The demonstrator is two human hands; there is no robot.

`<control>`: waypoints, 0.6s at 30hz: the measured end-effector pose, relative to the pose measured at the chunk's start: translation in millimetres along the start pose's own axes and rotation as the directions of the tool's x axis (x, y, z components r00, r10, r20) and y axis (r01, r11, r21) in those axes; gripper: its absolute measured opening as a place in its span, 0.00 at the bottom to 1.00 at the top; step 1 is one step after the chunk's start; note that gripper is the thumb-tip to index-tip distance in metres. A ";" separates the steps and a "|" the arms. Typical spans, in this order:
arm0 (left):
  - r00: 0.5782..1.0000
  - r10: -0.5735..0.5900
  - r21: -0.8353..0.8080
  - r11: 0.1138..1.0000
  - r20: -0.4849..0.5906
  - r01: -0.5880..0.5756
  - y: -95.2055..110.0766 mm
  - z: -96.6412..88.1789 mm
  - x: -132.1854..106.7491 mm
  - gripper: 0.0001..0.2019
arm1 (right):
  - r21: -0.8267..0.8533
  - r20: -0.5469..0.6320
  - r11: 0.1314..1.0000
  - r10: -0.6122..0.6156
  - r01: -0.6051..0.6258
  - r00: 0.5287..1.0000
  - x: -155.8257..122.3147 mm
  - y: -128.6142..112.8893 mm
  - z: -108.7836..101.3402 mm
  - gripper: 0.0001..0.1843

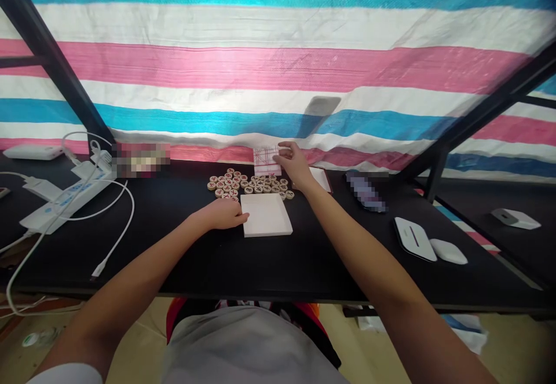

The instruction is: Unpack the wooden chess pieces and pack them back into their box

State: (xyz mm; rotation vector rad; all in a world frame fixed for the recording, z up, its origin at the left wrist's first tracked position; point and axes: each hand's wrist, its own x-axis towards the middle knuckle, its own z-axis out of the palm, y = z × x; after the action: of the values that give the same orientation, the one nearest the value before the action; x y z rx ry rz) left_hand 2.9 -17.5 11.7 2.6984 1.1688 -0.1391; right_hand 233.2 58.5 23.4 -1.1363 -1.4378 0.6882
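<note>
While a striped tarp (278, 65) hangs as the backdrop, a black table (174, 256) stretches across the view. On its left side lies a white power strip (65, 201) with cables looping off it, and on its right a flat white device (414, 238). Near the middle sits a shallow white box (266, 216). Just behind it, a cluster of round wooden game pieces (247, 184) lies flat on the table. At the table's far edge, against the tarp, is a folded paper board (266, 160) with a red grid. The right hand (295, 164) pinches its right edge between thumb and fingers. The left hand (223, 213) rests at the box's left edge with its fingers curled close; I cannot tell whether they hold anything.
</note>
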 end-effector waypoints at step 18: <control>0.963 -0.169 -0.625 0.781 -0.210 0.001 -1.9 -19.8 -5.9 0.19 | 0.139 0.372 0.938 0.247 -0.316 0.895 -95.8 -25.4 -0.8 0.08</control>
State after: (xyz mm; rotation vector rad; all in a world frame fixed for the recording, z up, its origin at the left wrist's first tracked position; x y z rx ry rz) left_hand -2.3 -16.1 31.8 2.1055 1.1426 0.5160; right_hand 219.1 -38.3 8.0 -1.1148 -1.4681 1.2660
